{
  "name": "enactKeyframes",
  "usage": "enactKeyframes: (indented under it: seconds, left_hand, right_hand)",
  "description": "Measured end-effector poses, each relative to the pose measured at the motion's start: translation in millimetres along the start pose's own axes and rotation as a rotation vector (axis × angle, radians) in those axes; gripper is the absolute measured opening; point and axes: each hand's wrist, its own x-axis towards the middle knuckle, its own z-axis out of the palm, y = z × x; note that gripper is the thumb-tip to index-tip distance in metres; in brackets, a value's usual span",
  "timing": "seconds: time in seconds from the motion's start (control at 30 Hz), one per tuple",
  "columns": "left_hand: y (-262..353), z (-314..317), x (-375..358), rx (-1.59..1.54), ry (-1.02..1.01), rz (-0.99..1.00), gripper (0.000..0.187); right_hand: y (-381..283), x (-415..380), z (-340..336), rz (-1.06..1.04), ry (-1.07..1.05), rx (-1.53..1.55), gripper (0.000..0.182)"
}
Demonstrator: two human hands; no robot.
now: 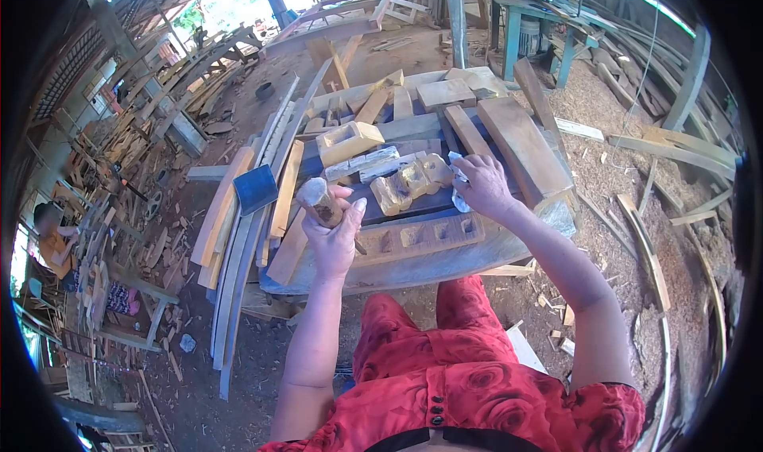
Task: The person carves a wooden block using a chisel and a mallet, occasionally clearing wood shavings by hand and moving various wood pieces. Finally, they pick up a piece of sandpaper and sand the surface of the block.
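My left hand (332, 233) is closed around a short brown wooden piece with a pale rounded end (313, 191), held up over the bench's front left. My right hand (485, 183), fingers bent, grips a whitish, crumpled-looking strip (460, 202); its material I cannot make out. Just left of that hand lies a carved, notched yellowish wood piece (407, 185). In front of both hands, a plank with several square holes (417, 241) rests along the bench's near edge. Behind lie a block with a rectangular hole (348, 142) and pale, rough wooden pieces (362, 164).
The bench (389, 274) bears several more blocks, including a thick beam (524, 150) at right. Long boards (253, 237) and a blue square (255, 189) are at left. A teal machine table (515, 43) stands behind. A person (54, 241) sits far left. Wood scraps cover the floor.
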Motion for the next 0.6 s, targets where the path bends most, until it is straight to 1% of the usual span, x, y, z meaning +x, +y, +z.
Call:
enactKeyframes:
  seconds: [0.03,0.07,0.13,0.17,0.23,0.27,0.33,0.37,0.43,0.47,0.53,0.57,0.6]
  left_hand:
    - [-0.9,0.8,0.5,-0.002,0.005,0.019,0.023]
    - [-1.3,1.2,1.0,-0.005,0.009,0.038,0.022]
    - [-0.2,0.9,0.3,-0.013,0.013,0.030,0.022]
    - [0.1,0.8,-0.8,-0.019,0.019,0.021,0.022]
    - [-0.9,0.2,-3.0,-0.018,0.021,0.034,0.022]
    - [-1.0,-0.4,-3.5,-0.014,0.027,0.047,0.022]
    - [-0.2,-0.4,-4.2,-0.018,0.029,0.045,0.022]
    - [0.3,-0.7,-4.5,-0.025,0.028,0.041,0.022]
    - [-0.5,-2.6,-3.8,-0.026,0.037,0.046,0.021]
    - [-0.9,-3.1,-3.4,-0.033,0.038,0.049,0.021]
    - [-1.3,-4.8,-3.1,-0.048,0.054,0.040,0.022]
    - [-3.2,-6.8,-2.5,-0.064,0.046,0.039,0.022]
    - [-4.3,-8.6,-2.0,-0.079,0.039,0.038,0.022]
  right_hand:
    - [-5.6,3.2,-0.2,-0.018,0.041,0.064,0.043]
    - [-11.0,6.3,-0.7,-0.018,0.041,0.063,0.043]
    - [-21.5,13.0,-3.1,-0.065,-0.052,0.187,0.059]
    - [-26.9,15.5,-4.7,-0.063,-0.051,0.185,0.059]
    - [-37.2,21.1,-6.1,-0.214,-0.119,0.097,0.071]
    - [-40.5,25.6,-2.5,-0.218,-0.118,0.098,0.071]
    - [-47.0,35.9,6.4,-0.215,-0.246,-0.071,0.085]
    - [-48.3,41.6,8.0,-0.223,-0.248,-0.068,0.085]
    - [-52.5,55.0,7.7,-0.187,-0.396,-0.057,0.092]
    - [-51.4,61.6,11.3,-0.195,-0.400,-0.057,0.092]
    - [-50.5,69.1,14.8,-0.200,-0.473,-0.123,0.097]
    - [-47.4,68.5,14.7,-0.233,-0.451,-0.167,0.093]
    - [-44.1,70.3,17.1,-0.243,-0.455,-0.169,0.093]
